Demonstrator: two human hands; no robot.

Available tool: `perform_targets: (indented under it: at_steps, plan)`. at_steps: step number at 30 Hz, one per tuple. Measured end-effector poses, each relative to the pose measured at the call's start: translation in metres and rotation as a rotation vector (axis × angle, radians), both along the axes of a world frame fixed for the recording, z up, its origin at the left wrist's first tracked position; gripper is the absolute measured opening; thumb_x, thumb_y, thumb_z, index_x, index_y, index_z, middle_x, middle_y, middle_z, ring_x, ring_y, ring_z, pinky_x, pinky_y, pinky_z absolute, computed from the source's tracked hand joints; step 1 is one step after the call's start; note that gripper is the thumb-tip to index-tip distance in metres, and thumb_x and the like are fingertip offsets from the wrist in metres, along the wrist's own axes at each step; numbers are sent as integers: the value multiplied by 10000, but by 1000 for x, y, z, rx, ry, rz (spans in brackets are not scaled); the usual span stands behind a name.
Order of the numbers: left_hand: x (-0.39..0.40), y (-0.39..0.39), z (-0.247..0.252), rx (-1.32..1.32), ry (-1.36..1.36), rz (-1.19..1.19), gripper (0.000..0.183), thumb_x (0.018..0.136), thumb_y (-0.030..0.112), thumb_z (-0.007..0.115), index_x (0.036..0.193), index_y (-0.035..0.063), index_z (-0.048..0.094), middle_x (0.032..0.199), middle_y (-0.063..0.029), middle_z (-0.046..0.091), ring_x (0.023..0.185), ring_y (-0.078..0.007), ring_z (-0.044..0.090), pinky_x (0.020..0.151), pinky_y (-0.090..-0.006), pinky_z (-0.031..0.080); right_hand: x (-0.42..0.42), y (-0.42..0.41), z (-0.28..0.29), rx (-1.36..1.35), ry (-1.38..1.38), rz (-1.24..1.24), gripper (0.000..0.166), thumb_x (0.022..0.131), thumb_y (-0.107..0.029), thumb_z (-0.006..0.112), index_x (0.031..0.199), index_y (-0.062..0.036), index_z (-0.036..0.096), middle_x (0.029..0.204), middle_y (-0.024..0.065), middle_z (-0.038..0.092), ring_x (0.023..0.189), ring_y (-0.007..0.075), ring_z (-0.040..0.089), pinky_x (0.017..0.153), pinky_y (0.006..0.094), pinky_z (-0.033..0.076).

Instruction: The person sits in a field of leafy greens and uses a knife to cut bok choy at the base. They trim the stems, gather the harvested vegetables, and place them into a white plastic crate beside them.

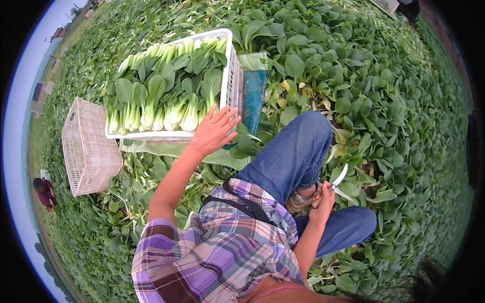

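A white plastic crate (229, 72) stands in front of me to the left, filled with bok choy (151, 110). The heads lie in two rows, pale stem bases along opposite sides and leaves towards the middle. My left hand (214, 130) is spread over the crate's near right corner, fingertips by the stem bases; whether it presses on them I cannot tell. In my right hand (322, 199) is the handle of a small knife (341, 176), its curved blade pointing up and away from me, beside my shoe (297, 202) and between my bent legs.
A green and blue sheet (254, 91) lies beneath the filled crate. Left of it, a second, pale lattice crate (89, 151) sits at a slant. Growing bok choy (379, 94) covers the ground on my right. Another person (45, 193) is far off at the left.
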State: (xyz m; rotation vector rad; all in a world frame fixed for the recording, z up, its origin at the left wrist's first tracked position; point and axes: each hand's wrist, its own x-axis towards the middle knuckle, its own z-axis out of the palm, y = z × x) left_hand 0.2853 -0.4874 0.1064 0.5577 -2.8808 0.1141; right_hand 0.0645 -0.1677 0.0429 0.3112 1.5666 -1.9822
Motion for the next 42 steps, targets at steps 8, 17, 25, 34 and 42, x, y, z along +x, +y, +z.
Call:
perform_targets:
  at_steps: [8,17,25,34,42]
  plan:
    - [-1,-9,-5,101,19,-32,364,842,307,599,1146,107,617,1286,-69,523,1284,-256,394,1090,-458,278,-5,-17,10,-88,98,-12,156,918,-77,552,1061,-27,513,889,71,579,519,59,455,462,206,392]
    - [0,-14,-10,82,59,-26,294,832,252,580,1061,80,649,1215,-73,548,1263,-257,405,1077,-460,292,-3,-89,69,-177,342,219,177,917,-55,540,1086,-37,488,898,73,565,499,46,427,404,174,318]
    - [3,-11,-21,16,188,-43,295,813,323,595,915,59,678,1119,-73,595,1228,-234,437,1045,-449,305,27,-197,88,-284,422,471,198,935,-93,529,1123,-51,484,905,59,559,501,36,426,389,174,284]
    - [3,-9,-19,110,214,1,371,796,365,603,914,21,679,1092,-84,622,1215,-226,441,1048,-451,301,74,-240,56,-180,520,510,221,921,-122,569,1108,-46,478,859,40,541,571,43,441,452,167,319]
    - [2,-11,-16,156,114,18,410,809,376,581,995,17,650,1101,-92,606,1221,-211,426,1054,-456,298,93,-264,77,-377,597,616,268,915,-140,605,1127,-38,479,889,49,542,607,50,459,492,181,366]
